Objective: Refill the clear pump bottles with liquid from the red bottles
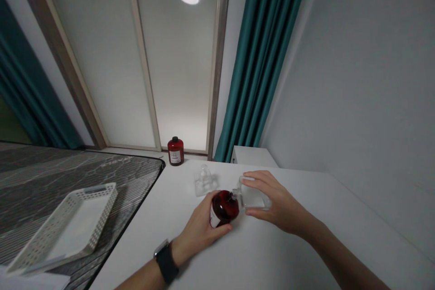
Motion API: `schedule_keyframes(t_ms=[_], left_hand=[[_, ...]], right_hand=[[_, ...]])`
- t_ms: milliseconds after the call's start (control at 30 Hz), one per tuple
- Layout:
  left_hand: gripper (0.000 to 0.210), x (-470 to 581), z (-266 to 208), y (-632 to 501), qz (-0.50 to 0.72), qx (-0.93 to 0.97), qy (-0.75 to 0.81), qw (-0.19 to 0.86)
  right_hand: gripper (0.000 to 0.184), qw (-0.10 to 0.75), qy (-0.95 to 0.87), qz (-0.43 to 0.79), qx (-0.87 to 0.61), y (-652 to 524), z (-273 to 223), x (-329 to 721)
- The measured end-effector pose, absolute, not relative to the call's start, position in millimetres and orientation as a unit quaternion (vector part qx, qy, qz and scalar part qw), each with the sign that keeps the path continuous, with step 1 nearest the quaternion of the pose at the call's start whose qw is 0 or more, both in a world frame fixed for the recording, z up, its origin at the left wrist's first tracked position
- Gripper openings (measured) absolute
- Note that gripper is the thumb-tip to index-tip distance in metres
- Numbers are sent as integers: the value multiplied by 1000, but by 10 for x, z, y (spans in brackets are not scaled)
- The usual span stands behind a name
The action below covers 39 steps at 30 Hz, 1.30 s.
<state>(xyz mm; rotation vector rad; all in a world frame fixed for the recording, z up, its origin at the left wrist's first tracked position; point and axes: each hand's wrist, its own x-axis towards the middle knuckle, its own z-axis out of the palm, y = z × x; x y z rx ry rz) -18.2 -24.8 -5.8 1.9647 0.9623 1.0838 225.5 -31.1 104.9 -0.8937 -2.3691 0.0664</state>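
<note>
My left hand (204,224) is wrapped round a dark red bottle (225,206) with a white label, its open neck tilted to the right. In my right hand (273,197) is a clear glass bottle (253,197), tipped on its side with its mouth at the red bottle's neck. Whether the two mouths touch I cannot tell. Just behind the red bottle, on the white table (272,253), lies a clear plastic or glass piece (205,182), its exact kind unclear.
A second red bottle (176,152) with a black cap stands at the table's far left corner. To the left, a white perforated basket (98,222) rests on a grey striped surface (136,174). A white cabinet (254,156) is beyond the table, and a wall borders the right.
</note>
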Motion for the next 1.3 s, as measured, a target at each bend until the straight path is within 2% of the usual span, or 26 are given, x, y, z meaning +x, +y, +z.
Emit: schedule_keyframes(t_ms=[1300], left_hand=[[70,-181,-38,-260,421,752,365,353]], right_hand=[[58,294,-899,4,-324,-283,1059,2258]])
